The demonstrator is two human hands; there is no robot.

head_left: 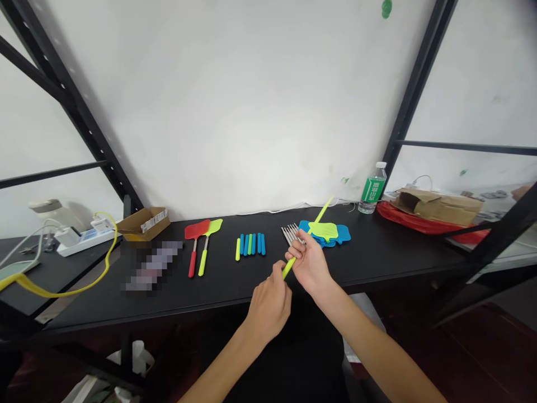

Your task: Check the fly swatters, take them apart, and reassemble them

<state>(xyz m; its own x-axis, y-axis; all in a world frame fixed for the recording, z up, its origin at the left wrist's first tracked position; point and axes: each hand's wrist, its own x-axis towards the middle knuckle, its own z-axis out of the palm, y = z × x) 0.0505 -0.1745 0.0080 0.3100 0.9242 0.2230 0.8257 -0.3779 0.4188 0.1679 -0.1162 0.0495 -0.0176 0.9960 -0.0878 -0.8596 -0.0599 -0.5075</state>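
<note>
My left hand (pixel 271 299) is closed round the lower end of a yellow-green fly swatter (pixel 322 211), at its handle. My right hand (pixel 311 262) grips the same swatter higher up, and its fingers hide the middle part. The swatter slants up to the right, its head seen edge-on. Behind my right hand lie several thin silver rods (pixel 290 233), partly covered by my fingers. To their right is a pile of blue swatter heads (pixel 343 233) with a yellow-green swatter head (pixel 324 230) on top. Loose handles (pixel 253 244) in blue, green and yellow-green lie in a row to the left.
A red fly swatter (pixel 197 230) and a yellow-green fly swatter (pixel 203 263) lie farther left. A small cardboard box (pixel 146 224), a power strip (pixel 79 240) and a yellow cord (pixel 107 266) are beyond. Right are a water bottle (pixel 372 190) and a cardboard carton (pixel 448 208).
</note>
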